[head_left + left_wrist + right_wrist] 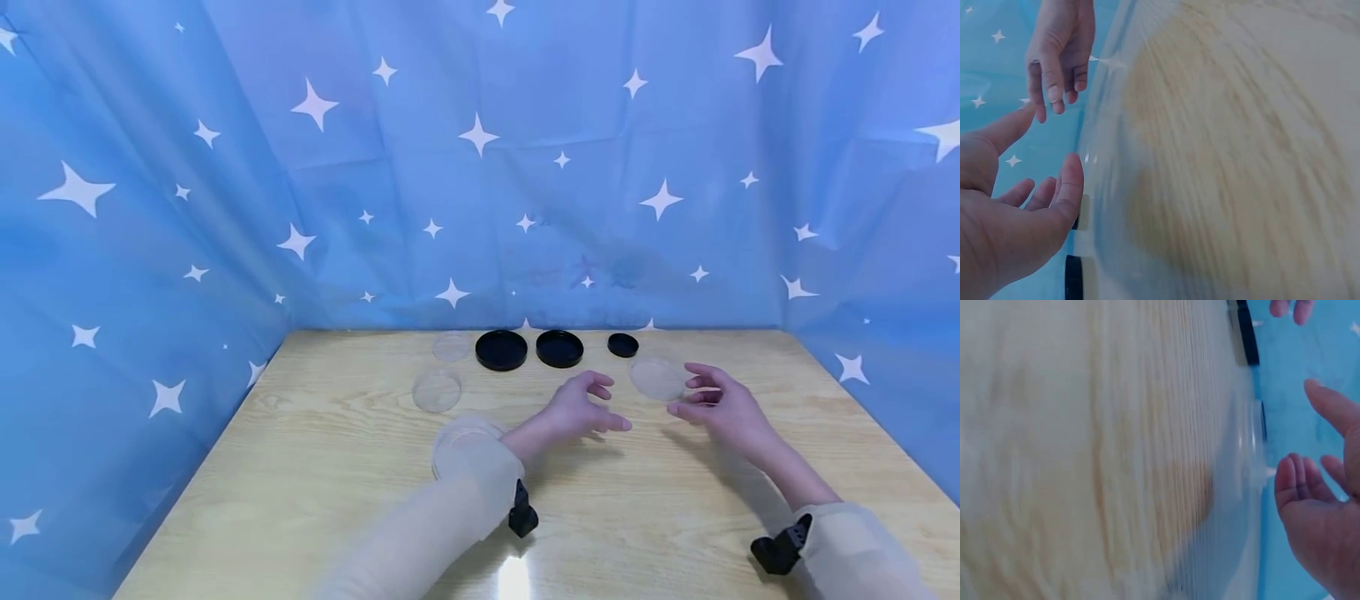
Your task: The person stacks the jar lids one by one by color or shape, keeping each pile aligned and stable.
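Observation:
My left hand (572, 410) hovers over the middle of the wooden table, thumb and fingers spread apart and holding nothing. Opposite it, my right hand (722, 410) is also raised with loosely bent fingers and nothing in its grasp. Just left of the right fingertips lies a clear round dish (657, 379); in the right wrist view its transparent side (1249, 447) appears beyond the fingers, apart from them. Beyond the left hand stand two larger black round shallow dishes, one left (502, 351) and one right (559, 349), and a smaller black one (623, 345).
Left of the black dishes lie two clear round pieces, one behind (452, 346) and one in front (437, 390). Larger clear round pieces (452, 433) sit partly hidden beneath the left forearm. A blue star-patterned curtain (480, 208) borders the table (300, 467) at the back and sides.

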`<state>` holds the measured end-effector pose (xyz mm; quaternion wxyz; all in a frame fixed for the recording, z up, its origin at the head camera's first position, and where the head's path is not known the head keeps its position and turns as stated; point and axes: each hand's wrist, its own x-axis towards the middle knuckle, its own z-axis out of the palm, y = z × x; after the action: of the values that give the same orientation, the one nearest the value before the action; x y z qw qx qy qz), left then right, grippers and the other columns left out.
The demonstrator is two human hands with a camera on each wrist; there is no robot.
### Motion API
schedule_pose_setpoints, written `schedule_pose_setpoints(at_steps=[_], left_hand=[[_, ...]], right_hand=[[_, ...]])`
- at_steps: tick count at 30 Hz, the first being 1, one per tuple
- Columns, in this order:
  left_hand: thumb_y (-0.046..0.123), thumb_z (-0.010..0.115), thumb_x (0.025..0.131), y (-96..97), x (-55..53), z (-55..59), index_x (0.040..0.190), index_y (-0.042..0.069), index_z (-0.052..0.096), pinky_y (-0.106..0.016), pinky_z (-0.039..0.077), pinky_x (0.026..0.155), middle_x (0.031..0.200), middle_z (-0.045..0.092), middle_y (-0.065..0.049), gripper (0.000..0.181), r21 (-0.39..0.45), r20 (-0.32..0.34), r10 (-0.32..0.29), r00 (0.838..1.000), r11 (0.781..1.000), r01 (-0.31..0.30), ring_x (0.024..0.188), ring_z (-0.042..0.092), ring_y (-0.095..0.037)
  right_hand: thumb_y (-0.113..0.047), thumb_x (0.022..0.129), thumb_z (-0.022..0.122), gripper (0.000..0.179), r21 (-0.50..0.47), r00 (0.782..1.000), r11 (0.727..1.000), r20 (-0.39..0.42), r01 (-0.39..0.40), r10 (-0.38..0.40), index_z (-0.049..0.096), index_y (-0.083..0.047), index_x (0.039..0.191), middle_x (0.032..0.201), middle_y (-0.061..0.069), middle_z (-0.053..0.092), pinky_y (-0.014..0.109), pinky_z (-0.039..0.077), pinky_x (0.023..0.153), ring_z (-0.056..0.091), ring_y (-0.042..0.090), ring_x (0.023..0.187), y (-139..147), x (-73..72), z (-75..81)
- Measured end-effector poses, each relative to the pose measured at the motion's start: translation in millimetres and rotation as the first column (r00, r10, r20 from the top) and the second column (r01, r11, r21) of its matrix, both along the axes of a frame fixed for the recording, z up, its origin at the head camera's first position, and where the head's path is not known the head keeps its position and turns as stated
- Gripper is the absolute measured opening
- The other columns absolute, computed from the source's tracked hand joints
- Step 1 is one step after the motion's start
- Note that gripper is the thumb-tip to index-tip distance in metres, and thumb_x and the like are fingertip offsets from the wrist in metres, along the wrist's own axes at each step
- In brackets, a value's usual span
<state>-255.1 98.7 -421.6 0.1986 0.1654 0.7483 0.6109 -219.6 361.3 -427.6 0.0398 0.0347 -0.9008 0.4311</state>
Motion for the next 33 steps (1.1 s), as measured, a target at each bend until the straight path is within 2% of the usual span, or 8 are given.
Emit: schedule_pose_setpoints(at_steps=[3,6,12,15,19,22,28,33], left_hand=[[0.005,0.087,0.081,7.8,1.5,-5.6,0.135,0.005,0.059,-0.033,0.060,0.069,0.115,0.062,-0.005,0.062,-0.009,0.016,0.013,1.000,1.000,-0.013,0.071,0.067,-0.016],[0.006,0.087,0.081,13.8,0.2,-9.4,0.135,0.007,0.059,-0.031,0.058,0.067,0.111,0.062,-0.001,0.060,-0.020,0.026,0.045,0.999,0.999,-0.044,0.069,0.067,-0.015],[0.006,0.086,0.082,26.3,-8.2,-17.5,0.133,0.012,0.060,-0.031,0.054,0.068,0.108,0.064,0.001,0.058,0.025,0.027,0.155,0.988,0.987,-0.156,0.071,0.067,-0.016],[0.006,0.086,0.083,31.7,-12.9,-20.7,0.134,0.011,0.060,-0.031,0.054,0.068,0.110,0.065,-0.001,0.058,0.056,0.028,0.192,0.981,0.980,-0.193,0.072,0.067,-0.015],[0.005,0.086,0.082,37.1,-17.0,-22.3,0.136,0.010,0.059,-0.031,0.054,0.067,0.113,0.065,-0.003,0.060,0.084,0.022,0.214,0.977,0.973,-0.215,0.073,0.067,-0.014],[0.004,0.086,0.082,39.5,-19.3,-22.9,0.138,0.011,0.059,-0.032,0.054,0.068,0.114,0.065,-0.003,0.062,0.098,0.022,0.224,0.974,0.969,-0.226,0.076,0.067,-0.013],[0.003,0.086,0.081,45.0,-27.4,-27.7,0.141,0.010,0.059,-0.030,0.055,0.073,0.114,0.064,0.000,0.066,0.121,0.020,0.231,0.973,0.965,-0.232,0.087,0.066,-0.011],[0.002,0.086,0.081,48.3,-31.9,-30.5,0.141,0.010,0.059,-0.030,0.057,0.081,0.117,0.065,-0.002,0.066,0.123,0.011,0.243,0.970,0.962,-0.242,0.097,0.067,-0.013]], right_hand=[[-0.022,0.094,0.078,0.083,0.001,1.000,1.000,0.006,0.012,-0.012,0.031,0.009,0.154,0.134,0.029,0.049,0.019,0.055,0.075,0.059,0.010,0.102,10.2,-1.7,-4.6],[-0.023,0.095,0.077,0.083,0.008,1.000,1.000,0.006,0.021,-0.021,0.030,0.010,0.155,0.135,0.030,0.048,0.017,0.053,0.075,0.059,0.011,0.103,17.1,-4.3,-6.2],[-0.027,0.097,0.074,0.085,0.015,1.000,1.000,0.023,0.012,-0.012,0.025,0.009,0.156,0.142,0.035,0.042,0.013,0.050,0.075,0.053,0.047,0.121,26.1,-7.3,-5.9],[-0.029,0.097,0.074,0.088,0.010,0.999,1.000,0.036,-0.004,0.003,0.023,0.008,0.158,0.144,0.035,0.041,0.012,0.050,0.076,0.051,0.048,0.124,29.1,-9.2,-6.8],[-0.028,0.096,0.076,0.089,-0.006,0.999,1.000,0.040,-0.027,0.028,0.022,0.006,0.159,0.147,0.034,0.041,0.011,0.049,0.079,0.059,0.015,0.116,32.3,-13.0,-8.2],[-0.027,0.096,0.076,0.091,-0.023,0.998,0.999,0.048,-0.049,0.050,0.020,0.004,0.160,0.151,0.034,0.038,0.010,0.048,0.081,0.053,-0.005,0.110,34.6,-16.3,-8.4],[-0.030,0.096,0.076,0.094,-0.013,0.995,0.998,0.075,-0.060,0.060,0.016,0.003,0.161,0.154,0.034,0.035,0.008,0.045,0.081,0.052,0.039,0.129,37.1,-22.3,-7.2],[-0.029,0.097,0.074,0.093,-0.006,0.993,0.998,0.094,-0.064,0.065,0.015,0.004,0.161,0.154,0.034,0.035,0.009,0.046,0.081,0.053,0.038,0.128,40.3,-25.5,-8.4]])
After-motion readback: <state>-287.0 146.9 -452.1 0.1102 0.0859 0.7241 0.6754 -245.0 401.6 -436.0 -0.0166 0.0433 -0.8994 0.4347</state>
